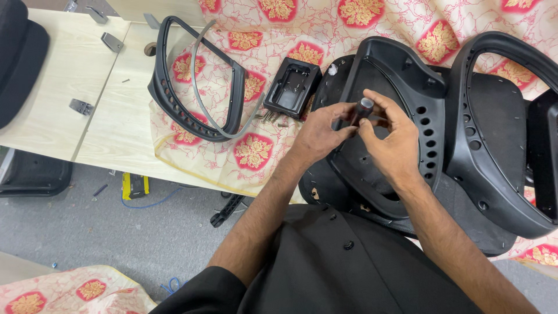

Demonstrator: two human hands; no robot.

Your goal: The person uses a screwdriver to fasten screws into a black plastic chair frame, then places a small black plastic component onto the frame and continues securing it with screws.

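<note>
Your 2 hands meet over the black seat shell (401, 116) – your left hand (318, 135) and right hand (390, 139) are both pinched tight round a small dark tool (363, 111) with a shiny cap, held upright just above the shell's middle. That shell lies on the red-flowered cloth (349, 26) with a second black frame (500, 128) touching it on the right. Further left you've got a small black tray (292, 87) with loose screws (268, 118) just beside it, then a black armrest loop (192, 81) with a grey strip (203, 99) across it – half on the cloth, half on the pale wooden table (75, 99).
</note>
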